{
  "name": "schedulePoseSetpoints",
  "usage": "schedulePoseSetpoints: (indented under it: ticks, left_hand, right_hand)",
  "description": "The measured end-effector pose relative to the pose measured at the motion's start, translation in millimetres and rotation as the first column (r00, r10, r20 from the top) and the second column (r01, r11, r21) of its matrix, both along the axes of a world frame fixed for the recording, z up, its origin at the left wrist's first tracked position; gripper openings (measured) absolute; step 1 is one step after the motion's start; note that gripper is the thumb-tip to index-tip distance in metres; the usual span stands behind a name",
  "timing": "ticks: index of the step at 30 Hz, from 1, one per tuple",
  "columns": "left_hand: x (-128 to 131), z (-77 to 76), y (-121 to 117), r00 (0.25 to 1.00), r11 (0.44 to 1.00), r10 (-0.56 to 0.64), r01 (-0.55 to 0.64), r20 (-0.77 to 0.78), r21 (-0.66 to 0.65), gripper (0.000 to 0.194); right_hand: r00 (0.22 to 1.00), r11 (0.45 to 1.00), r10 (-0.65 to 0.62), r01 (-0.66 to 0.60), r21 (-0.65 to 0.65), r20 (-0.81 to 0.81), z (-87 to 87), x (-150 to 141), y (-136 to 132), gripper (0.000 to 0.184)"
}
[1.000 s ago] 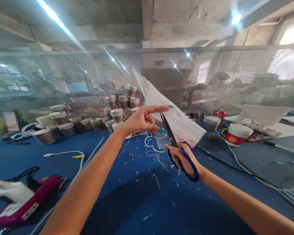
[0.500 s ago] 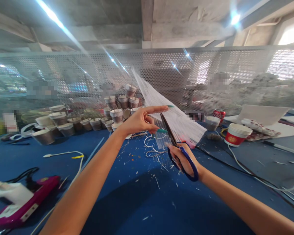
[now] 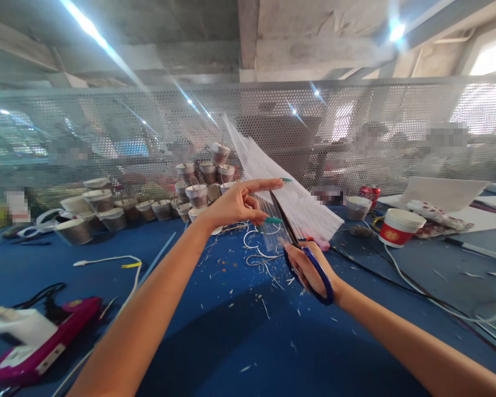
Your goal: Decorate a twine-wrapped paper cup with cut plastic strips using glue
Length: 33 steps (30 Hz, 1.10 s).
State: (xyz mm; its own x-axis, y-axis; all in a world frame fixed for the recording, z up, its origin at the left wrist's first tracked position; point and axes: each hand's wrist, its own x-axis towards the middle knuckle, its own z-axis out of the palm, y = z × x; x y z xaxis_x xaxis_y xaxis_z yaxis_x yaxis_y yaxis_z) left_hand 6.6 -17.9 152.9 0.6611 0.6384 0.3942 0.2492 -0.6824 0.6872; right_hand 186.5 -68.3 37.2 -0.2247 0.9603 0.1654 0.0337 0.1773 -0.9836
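A thin white, finely streaked sheet (image 3: 289,184) slants up and away above the blue table. My left hand (image 3: 240,201) grips it near its left edge, the index finger stretched along the sheet and the thumb below. Held in my right hand (image 3: 308,270) is a pair of scissors (image 3: 323,284) with blue handles. Their dark blades point up at the sheet, between my left index fingertip and thumb. Part of the blades lies against the sheet, so I cannot tell how far apart they are. A clear, striped strip hangs beside the blades.
Stacked small cups (image 3: 196,194) stand at the back, before a perforated screen (image 3: 268,110). A magenta power strip (image 3: 52,344) lies at left. At right are a red-and-white paper cup (image 3: 400,234) and cables (image 3: 397,284). White scraps litter the blue table (image 3: 240,325).
The sheet's lower right corner has shifted slightly to the left. My right hand and the scissors have moved only a little; my left hand stays in place.
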Motion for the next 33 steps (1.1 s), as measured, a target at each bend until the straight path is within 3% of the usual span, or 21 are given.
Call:
schedulePoseSetpoints:
  ticks: [6, 10, 14, 29, 33]
  left_hand:
    - [-1.5, -1.2, 7.2, 0.998, 0.999, 0.007, -0.009, 0.057, 0.037, 0.059]
    - [-1.4, -2.2, 13.6, 0.981, 0.983, 0.115, -0.135, 0.159, 0.122, 0.046]
    - [-2.6, -2.6, 15.6, 0.967, 0.972, 0.198, -0.215, 0.161, 0.092, 0.045]
    - [-1.6, 1.5, 6.2, 0.979, 0.981, 0.185, -0.189, 0.089, 0.04, 0.05]
    - [0.2, 0.6, 5.4, 0.989, 0.99, 0.132, -0.135, 0.072, 0.031, 0.051]
  right_hand:
    - [1.0, 1.0, 0.016, -0.016, -0.008, 0.011, -5.0, 1.7, 3.2, 0.046]
    - [1.0, 1.0, -0.005, 0.005, -0.014, 0.027, -5.2, 1.5, 4.2, 0.044]
    - [0.999, 1.0, -0.009, 0.009, 0.007, 0.05, -3.2, 1.0, 3.6, 0.044]
    - [0.997, 0.998, 0.052, -0.05, -0.041, 0.055, -2.9, 2.6, 3.4, 0.043]
    - [0.997, 0.996, 0.075, -0.074, -0.054, 0.007, -1.6, 2.4, 1.5, 0.044]
